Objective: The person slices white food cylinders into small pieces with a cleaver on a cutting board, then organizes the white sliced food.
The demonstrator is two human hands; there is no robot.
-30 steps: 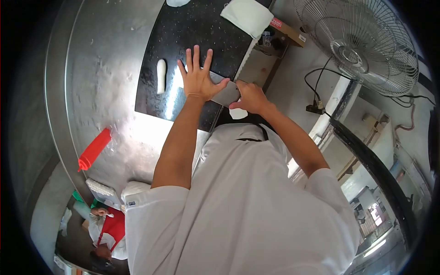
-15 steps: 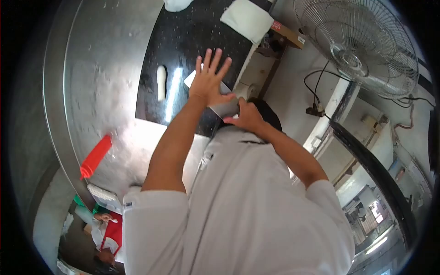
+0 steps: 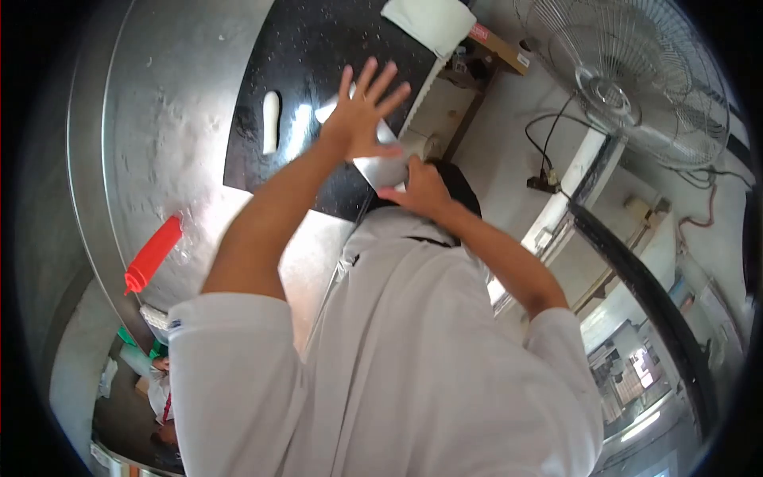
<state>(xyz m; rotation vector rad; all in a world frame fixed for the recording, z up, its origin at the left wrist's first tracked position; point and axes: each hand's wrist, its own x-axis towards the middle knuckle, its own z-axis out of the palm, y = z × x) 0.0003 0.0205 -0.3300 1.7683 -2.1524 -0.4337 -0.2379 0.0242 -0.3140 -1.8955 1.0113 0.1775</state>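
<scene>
My left hand (image 3: 355, 122) is spread with its palm down over a flat silvery metal blade (image 3: 383, 168) on the black board (image 3: 318, 48). Around the near end of the blade, my right hand (image 3: 427, 189) has its fingers closed. A white piece (image 3: 324, 112), partly hidden, shows by the left hand; whether it is dough or part of the blade cannot be made out. To the left lies a white dough roll (image 3: 271, 122) on the board.
A red squeeze bottle (image 3: 154, 253) lies on the steel table (image 3: 171, 119) at the left. A folded white cloth (image 3: 431, 22) sits at the board's top right. A wire fan (image 3: 612, 91) stands at the right. Part of another person (image 3: 163, 397) shows at lower left.
The whole view has shifted, so board, bottle and dough roll appear higher and further left. The white item at the top edge is gone from view. Both hands keep nearly the same pose.
</scene>
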